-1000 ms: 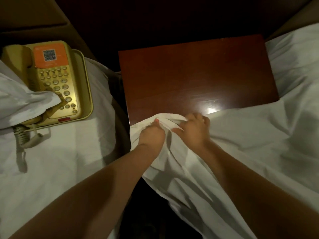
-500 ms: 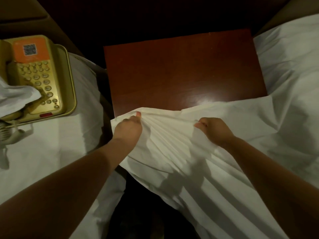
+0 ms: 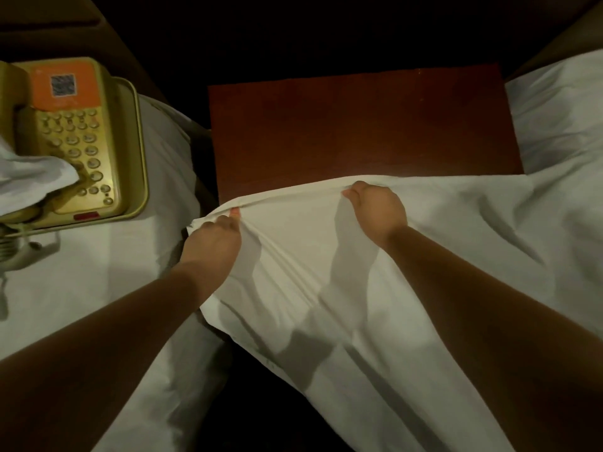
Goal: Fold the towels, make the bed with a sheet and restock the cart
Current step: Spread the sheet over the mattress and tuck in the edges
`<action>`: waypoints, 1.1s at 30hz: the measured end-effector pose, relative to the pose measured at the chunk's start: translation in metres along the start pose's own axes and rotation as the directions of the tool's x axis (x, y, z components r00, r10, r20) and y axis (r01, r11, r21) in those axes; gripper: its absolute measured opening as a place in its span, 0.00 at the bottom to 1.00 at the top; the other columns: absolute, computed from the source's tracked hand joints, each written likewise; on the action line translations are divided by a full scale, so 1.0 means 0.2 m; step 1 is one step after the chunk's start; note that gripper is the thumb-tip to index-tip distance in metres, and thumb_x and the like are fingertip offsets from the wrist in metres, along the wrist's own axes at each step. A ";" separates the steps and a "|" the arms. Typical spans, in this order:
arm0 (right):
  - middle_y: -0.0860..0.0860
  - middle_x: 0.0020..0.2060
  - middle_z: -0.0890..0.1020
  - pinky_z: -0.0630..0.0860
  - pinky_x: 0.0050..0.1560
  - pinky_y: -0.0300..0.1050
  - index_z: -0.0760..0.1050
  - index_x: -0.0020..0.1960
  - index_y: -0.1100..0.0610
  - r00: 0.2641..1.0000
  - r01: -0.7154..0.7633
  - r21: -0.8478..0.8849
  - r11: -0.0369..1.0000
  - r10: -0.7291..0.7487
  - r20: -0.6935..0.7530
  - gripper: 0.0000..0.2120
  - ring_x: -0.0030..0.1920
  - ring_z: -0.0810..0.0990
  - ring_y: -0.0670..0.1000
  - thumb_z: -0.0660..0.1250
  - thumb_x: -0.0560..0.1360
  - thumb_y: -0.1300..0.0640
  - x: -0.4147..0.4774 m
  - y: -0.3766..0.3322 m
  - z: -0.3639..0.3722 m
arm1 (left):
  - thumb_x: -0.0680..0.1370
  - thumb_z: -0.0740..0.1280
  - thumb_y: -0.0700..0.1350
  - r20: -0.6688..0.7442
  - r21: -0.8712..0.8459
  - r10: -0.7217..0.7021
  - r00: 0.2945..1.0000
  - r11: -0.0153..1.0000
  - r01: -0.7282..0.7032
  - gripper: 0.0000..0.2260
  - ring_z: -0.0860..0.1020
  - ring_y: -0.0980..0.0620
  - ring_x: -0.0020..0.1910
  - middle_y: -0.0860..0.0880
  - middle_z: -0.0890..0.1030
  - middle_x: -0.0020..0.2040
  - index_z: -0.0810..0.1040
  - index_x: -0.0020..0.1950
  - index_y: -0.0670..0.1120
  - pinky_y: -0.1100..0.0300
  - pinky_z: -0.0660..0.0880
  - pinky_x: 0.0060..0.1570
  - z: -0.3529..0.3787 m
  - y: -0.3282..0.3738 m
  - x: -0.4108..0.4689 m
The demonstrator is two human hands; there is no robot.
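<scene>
Room: dim, with a dark wall strip along the top of the view. Light falls from above onto the centre.

Surfaces: 1 reddish-brown wooden nightstand [image 3: 359, 132] stands at centre, its top bare and glossy. To its left lies a bed [image 3: 81, 282] under a white cover. A yellow phone [image 3: 78, 141] with an orange label and a keypad sits on that cover. A white cloth [image 3: 29, 177] lies over the phone's left part, and its coiled cord [image 3: 9, 249] trails off below. A dark gap [image 3: 261, 412] runs between the bed and the hanging linen at lower centre.

Sheet [image 3: 326, 282]: white, creased, with no marks to be seen. It lies to the right of the nightstand and drapes down toward the bottom of the view. Its upper hem is drawn across the nightstand's near edge, overlapping it. Tight folds fan out from the left grip. The shadows of 2 forearms fall on the cloth.

Hands: the left hand [image 3: 213, 243] pinches the hem near the nightstand's left front corner, thumb on top. The right hand [image 3: 378, 210] grasps the hem further right, its fingers curled over the edge and hidden beneath. The 2 hands are apart, with the hem stretched between them.
</scene>
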State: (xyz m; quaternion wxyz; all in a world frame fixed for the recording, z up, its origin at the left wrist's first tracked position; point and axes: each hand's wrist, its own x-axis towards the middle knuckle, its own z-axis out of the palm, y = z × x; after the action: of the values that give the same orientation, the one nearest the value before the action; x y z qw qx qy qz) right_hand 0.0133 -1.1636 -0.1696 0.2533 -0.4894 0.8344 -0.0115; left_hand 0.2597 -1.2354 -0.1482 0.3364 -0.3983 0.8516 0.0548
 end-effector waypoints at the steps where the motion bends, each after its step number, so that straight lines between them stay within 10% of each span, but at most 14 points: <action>1: 0.57 0.53 0.81 0.70 0.47 0.46 0.73 0.63 0.57 1.000 0.007 0.001 1.000 -0.007 -0.001 0.19 0.53 0.78 0.59 0.49 0.83 0.49 0.01 -0.01 0.00 | 0.82 0.51 0.37 0.002 -0.002 -0.009 1.000 1.000 0.009 0.22 0.73 0.45 0.63 0.41 0.68 0.68 0.50 0.76 0.39 0.55 0.71 0.59 0.00 -0.02 0.01; 14: 0.51 0.38 0.77 0.66 0.39 0.43 0.73 0.47 0.55 0.993 0.037 0.045 0.998 -0.041 0.110 0.16 0.40 0.74 0.51 0.57 0.80 0.43 -0.07 0.01 -0.20 | 0.82 0.51 0.33 0.098 0.001 -0.040 0.994 0.999 0.040 0.20 0.72 0.42 0.64 0.36 0.69 0.66 0.52 0.73 0.30 0.51 0.68 0.65 -0.01 0.01 0.04; 18: 0.52 0.40 0.80 0.69 0.38 0.42 0.75 0.48 0.54 0.970 0.077 0.013 0.997 -0.078 0.229 0.09 0.39 0.76 0.51 0.59 0.80 0.51 -0.23 0.20 -0.22 | 0.66 0.74 0.31 0.036 0.135 -0.014 0.999 0.991 0.009 0.22 0.81 0.40 0.41 0.32 0.79 0.45 0.71 0.54 0.22 0.54 0.79 0.38 -0.05 0.01 0.04; 21: 0.53 0.40 0.81 0.72 0.41 0.44 0.76 0.47 0.55 0.973 0.045 -0.024 0.999 -0.039 0.227 0.09 0.40 0.78 0.53 0.57 0.80 0.57 -0.27 0.29 -0.21 | 0.81 0.52 0.32 0.094 0.062 -0.008 0.996 0.998 0.002 0.17 0.72 0.40 0.63 0.35 0.70 0.65 0.60 0.70 0.31 0.48 0.69 0.63 -0.01 0.03 0.02; 26: 0.52 0.33 0.74 0.66 0.38 0.45 0.68 0.35 0.56 0.983 -0.080 -0.117 0.990 0.098 0.153 0.13 0.38 0.73 0.55 0.57 0.77 0.62 -0.29 0.33 -0.15 | 0.82 0.52 0.35 0.168 0.139 -0.043 0.985 0.990 0.019 0.18 0.63 0.42 0.71 0.38 0.64 0.72 0.61 0.72 0.37 0.50 0.60 0.69 -0.10 0.08 0.06; 33: 0.56 0.38 0.78 0.66 0.41 0.43 0.76 0.49 0.61 0.942 -0.222 0.063 0.973 0.231 -0.244 0.15 0.40 0.77 0.57 0.53 0.83 0.54 -0.38 0.43 -0.18 | 0.83 0.50 0.37 0.071 0.129 -0.095 0.993 0.988 0.086 0.22 0.62 0.44 0.73 0.38 0.59 0.74 0.48 0.75 0.35 0.52 0.58 0.70 -0.08 0.12 0.02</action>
State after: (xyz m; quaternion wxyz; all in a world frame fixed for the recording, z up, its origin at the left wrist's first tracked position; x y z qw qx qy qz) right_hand -0.0420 -1.0652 -0.1304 0.1544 -0.3805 0.9100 -0.0581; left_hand 0.2319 -1.2279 -0.1426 0.3956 -0.4121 0.8208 0.0008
